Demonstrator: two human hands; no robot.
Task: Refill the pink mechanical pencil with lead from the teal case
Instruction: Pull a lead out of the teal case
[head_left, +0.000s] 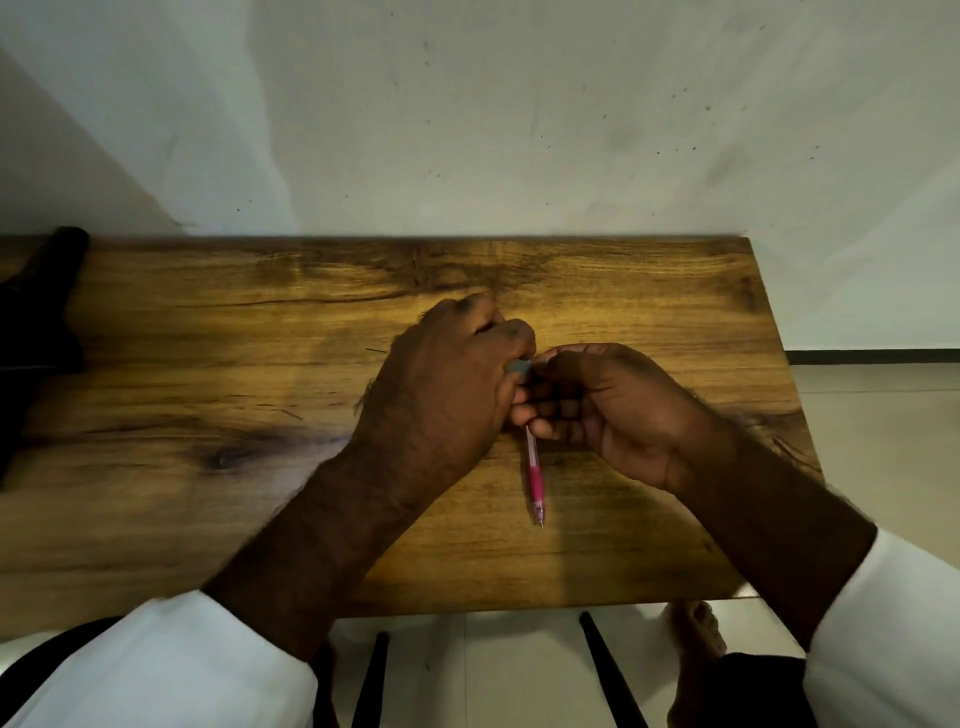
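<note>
Head view: the right hand (597, 410) curls its fingers round the upper end of the pink mechanical pencil (535, 478), whose long axis runs toward the person, tip nearest. The left hand (447, 384) pinches the teal case (519, 366) just beside the pencil's hidden top.

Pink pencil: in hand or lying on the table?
In hand. The right hand grips the upper end of the pink translucent mechanical pencil, tip pointing toward the camera. Cap end hidden: cannot tell its state.

left grip (447, 389): curled round teal case (519, 366) | right grip (613, 410): holds pink pencil (535, 478), tip toward person
</note>
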